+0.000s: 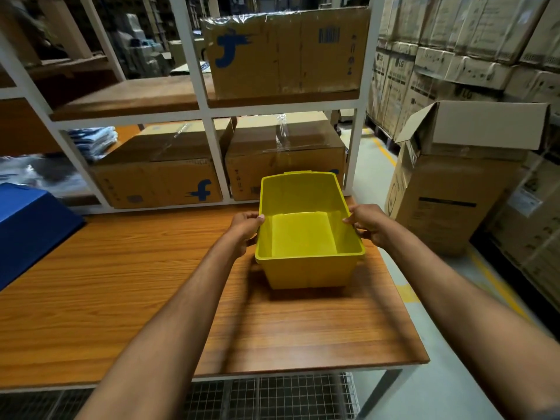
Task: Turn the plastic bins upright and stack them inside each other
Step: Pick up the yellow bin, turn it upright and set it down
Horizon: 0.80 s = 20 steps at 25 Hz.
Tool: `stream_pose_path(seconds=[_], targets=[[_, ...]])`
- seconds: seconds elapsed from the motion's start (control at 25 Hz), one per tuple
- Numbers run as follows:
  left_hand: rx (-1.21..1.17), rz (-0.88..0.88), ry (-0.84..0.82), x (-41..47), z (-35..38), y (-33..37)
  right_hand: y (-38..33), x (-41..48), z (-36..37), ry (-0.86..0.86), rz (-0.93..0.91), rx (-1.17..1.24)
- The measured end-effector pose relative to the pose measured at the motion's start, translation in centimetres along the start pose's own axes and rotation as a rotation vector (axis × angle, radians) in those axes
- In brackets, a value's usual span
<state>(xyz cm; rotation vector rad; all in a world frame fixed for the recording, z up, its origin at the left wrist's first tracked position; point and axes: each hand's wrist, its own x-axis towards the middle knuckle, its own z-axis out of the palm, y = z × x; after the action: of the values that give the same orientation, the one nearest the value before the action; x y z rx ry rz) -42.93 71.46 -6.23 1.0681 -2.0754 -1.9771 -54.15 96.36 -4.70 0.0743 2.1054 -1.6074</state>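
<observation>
Beyond both hands, a white metal shelving rack [194, 112] with brown boards, loaded with taped brown cardboard cartons [157, 174]. Off to the right of the right hand, on the floor, a tall brown cardboard box [445, 204] with its top flaps open, and stacked cartons behind it. Under both hands and forearms, a wood-grain laminate counter [127, 286] on a pale frame. Far to the left of the left hand, at the counter's edge, a dark blue plastic bin [27, 228], only partly in view, seemingly bottom up. Between the hands, a yellow rectangular plastic bin [306, 268], upright, open mouth up, nothing inside, sitting on or just above the counter; cannot tell which. Left hand [245, 228] closed on the bin's left rim, thumb over the edge. Right hand [365, 222] closed on the right rim, fingertips hooked over the lip.
</observation>
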Motion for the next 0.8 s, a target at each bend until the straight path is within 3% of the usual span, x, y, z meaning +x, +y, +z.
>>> stream_pose_path(seconds=[0.2, 0.36, 0.6, 0.8], targets=[[-0.015, 0.03, 0.007, -1.4, -0.3, -0.1, 0.3, -1.3, -0.1, 0.078, -0.094, -0.022], [-0.041, 0.218, 0.139, -4.2, -0.8, -1.4, 0.8, -4.5, 0.3, 0.244, -0.426, -0.135], [-0.033, 0.457, 0.292, -12.3, -0.9, -4.5, 2.9, -9.8, 2.0, 0.098, -0.654, -0.17], [-0.006, 0.468, 0.436, -18.4, -1.7, -9.8, 5.8, -14.7, 4.9, -0.082, -0.678, -0.09]])
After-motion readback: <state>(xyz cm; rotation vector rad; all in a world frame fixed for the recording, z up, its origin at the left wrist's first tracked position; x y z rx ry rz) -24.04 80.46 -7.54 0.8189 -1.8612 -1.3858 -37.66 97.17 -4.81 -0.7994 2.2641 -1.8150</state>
